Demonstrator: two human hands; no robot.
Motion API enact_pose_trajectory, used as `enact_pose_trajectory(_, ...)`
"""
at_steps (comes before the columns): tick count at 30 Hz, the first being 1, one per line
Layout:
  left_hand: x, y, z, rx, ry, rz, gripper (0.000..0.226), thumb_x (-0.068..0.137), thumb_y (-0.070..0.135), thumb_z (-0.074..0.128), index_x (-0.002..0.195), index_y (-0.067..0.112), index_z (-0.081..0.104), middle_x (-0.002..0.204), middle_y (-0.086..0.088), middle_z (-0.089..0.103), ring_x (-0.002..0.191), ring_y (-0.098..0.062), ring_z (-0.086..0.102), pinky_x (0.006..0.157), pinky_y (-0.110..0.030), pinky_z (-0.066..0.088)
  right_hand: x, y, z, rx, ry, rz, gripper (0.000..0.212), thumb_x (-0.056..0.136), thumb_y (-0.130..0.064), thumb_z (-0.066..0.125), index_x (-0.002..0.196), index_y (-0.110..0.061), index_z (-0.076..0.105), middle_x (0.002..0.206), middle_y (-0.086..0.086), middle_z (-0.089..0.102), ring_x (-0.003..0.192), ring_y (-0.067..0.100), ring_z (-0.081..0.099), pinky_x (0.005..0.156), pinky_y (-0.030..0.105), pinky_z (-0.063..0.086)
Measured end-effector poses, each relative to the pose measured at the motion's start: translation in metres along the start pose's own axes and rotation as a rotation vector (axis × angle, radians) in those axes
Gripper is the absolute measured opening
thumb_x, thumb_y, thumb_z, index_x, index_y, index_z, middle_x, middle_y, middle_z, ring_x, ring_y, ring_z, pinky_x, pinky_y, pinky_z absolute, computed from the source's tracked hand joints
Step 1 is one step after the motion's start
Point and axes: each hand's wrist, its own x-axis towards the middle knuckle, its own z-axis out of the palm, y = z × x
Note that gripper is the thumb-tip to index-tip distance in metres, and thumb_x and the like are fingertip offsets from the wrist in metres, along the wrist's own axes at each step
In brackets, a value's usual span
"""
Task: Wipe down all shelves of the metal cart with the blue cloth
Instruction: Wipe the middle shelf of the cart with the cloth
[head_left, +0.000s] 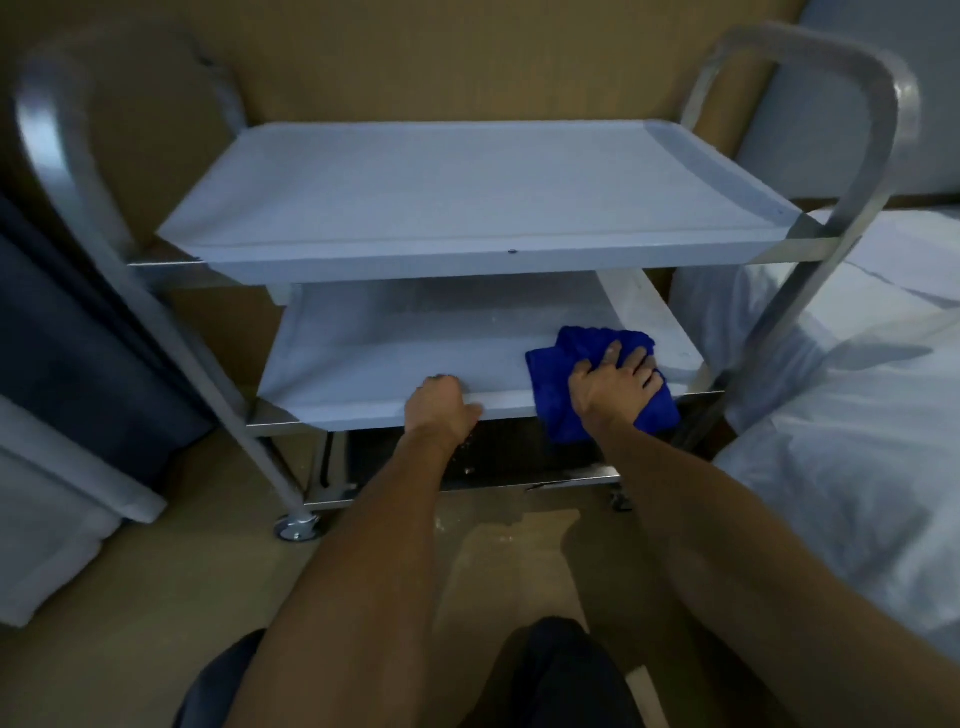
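A metal cart (857, 218) with three shelves stands in front of me. Its top shelf (457, 192) is bare. On the middle shelf (395, 353), at the front right corner, lies the blue cloth (556, 395), partly hanging over the front edge. My right hand (615, 382) presses flat on the cloth with fingers spread. My left hand (439, 405) grips the front rim of the middle shelf near its centre. The bottom shelf (519, 467) is dark and mostly hidden behind my arms.
A bed with white sheets (857, 415) stands close on the right of the cart. A dark curtain (67, 353) and white bedding (47, 519) are on the left. A caster wheel (297, 526) rests on the tan floor. My knees show at the bottom.
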Motion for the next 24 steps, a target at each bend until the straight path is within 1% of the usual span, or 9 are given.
enact_pose_trajectory(2, -0.016, -0.034, -0.019, -0.02, 0.242, -0.046, 0.022, 0.098, 0.024, 0.05, 0.101, 0.01, 0.066, 0.089, -0.005, 0.06, 0.08, -0.018, 0.058, 0.068, -0.028, 0.043, -0.002, -0.003, 0.001, -0.005, 0.008, 0.007, 0.068, 0.101, -0.052, 0.018, 0.159, -0.017, 0.01, 0.165, 0.019, 0.007, 0.15, 0.04, 0.007, 0.121, 0.053, 0.003)
enact_pose_trajectory(3, -0.023, -0.055, -0.025, -0.055, 0.383, -0.125, 0.022, 0.099, 0.022, 0.047, 0.103, 0.009, 0.064, 0.092, -0.007, 0.061, 0.082, -0.021, 0.06, 0.067, -0.03, 0.044, -0.003, -0.005, 0.001, -0.005, 0.021, 0.013, 0.067, 0.102, -0.051, 0.018, 0.159, -0.017, 0.01, 0.165, 0.019, 0.007, 0.15, 0.04, 0.007, 0.121, 0.053, 0.003)
enact_pose_trajectory(5, -0.037, -0.104, -0.031, -0.215, 0.603, -0.393, 0.028, 0.1, 0.026, 0.044, 0.119, 0.007, 0.053, 0.113, -0.015, 0.057, 0.098, -0.03, 0.06, 0.075, -0.039, 0.049, -0.005, -0.008, 0.002, -0.006, 0.033, 0.029, 0.066, 0.102, -0.051, 0.019, 0.159, -0.017, 0.011, 0.165, 0.019, 0.008, 0.15, 0.039, 0.007, 0.121, 0.053, 0.003)
enact_pose_trajectory(7, -0.043, -0.152, -0.038, -0.376, 0.713, -0.686, 0.045, 0.101, 0.031, 0.042, 0.136, 0.003, 0.04, 0.133, -0.021, 0.045, 0.114, -0.039, 0.052, 0.085, -0.05, 0.048, -0.007, -0.009, 0.006, -0.016, 0.032, 0.033, 0.066, 0.102, -0.051, 0.019, 0.159, -0.017, 0.011, 0.165, 0.019, 0.008, 0.15, 0.039, 0.008, 0.121, 0.053, 0.003)
enact_pose_trajectory(9, -0.038, -0.179, -0.053, -0.543, 0.678, -0.75, 0.054, 0.102, 0.03, 0.04, 0.147, 0.002, 0.027, 0.146, -0.021, 0.038, 0.126, -0.042, 0.045, 0.097, -0.053, 0.042, -0.01, -0.012, 0.004, -0.014, 0.024, 0.048, 0.067, 0.102, -0.051, 0.02, 0.159, -0.017, 0.011, 0.165, 0.018, 0.008, 0.15, 0.039, 0.007, 0.121, 0.053, 0.003)
enact_pose_trajectory(11, -0.027, -0.186, -0.065, -0.684, 0.636, -0.707, 0.043, 0.104, 0.028, 0.038, 0.14, 0.005, 0.036, 0.137, -0.02, 0.05, 0.123, -0.039, 0.05, 0.097, -0.048, 0.041, -0.018, -0.022, 0.003, -0.016, 0.014, 0.067, 0.067, 0.102, -0.05, 0.022, 0.159, -0.016, 0.012, 0.165, 0.018, 0.008, 0.15, 0.039, 0.007, 0.121, 0.053, 0.002)
enact_pose_trajectory(14, -0.019, -0.186, -0.072, -0.694, 0.684, -0.759, 0.032, 0.105, 0.03, 0.038, 0.123, 0.006, 0.049, 0.12, -0.019, 0.06, 0.113, -0.036, 0.057, 0.092, -0.046, 0.045, -0.039, -0.062, 0.008, -0.024, 0.012, 0.037, 0.069, 0.101, -0.05, 0.022, 0.159, -0.014, 0.013, 0.164, 0.019, 0.01, 0.15, 0.039, 0.009, 0.12, 0.054, 0.004)
enact_pose_trajectory(20, -0.026, -0.198, -0.075, -0.579, 0.611, -0.698, 0.03, 0.104, 0.029, 0.041, 0.121, 0.007, 0.054, 0.115, -0.021, 0.064, 0.11, -0.039, 0.059, 0.091, -0.045, 0.046, -0.105, -0.206, 0.038, -0.065, -0.071, -0.293, 0.07, 0.1, -0.049, 0.017, 0.159, -0.012, 0.009, 0.164, 0.021, 0.008, 0.15, 0.04, 0.008, 0.12, 0.054, 0.007)
enact_pose_trajectory(24, -0.031, -0.204, -0.079, -0.59, 0.586, -0.678, 0.027, 0.103, 0.029, 0.043, 0.114, 0.009, 0.058, 0.109, -0.015, 0.066, 0.106, -0.033, 0.061, 0.083, -0.037, 0.044, -0.15, -0.283, 0.054, -0.063, -0.1, -0.534, 0.07, 0.101, -0.049, 0.02, 0.159, -0.013, 0.007, 0.164, 0.022, 0.005, 0.15, 0.041, 0.005, 0.121, 0.054, 0.005)
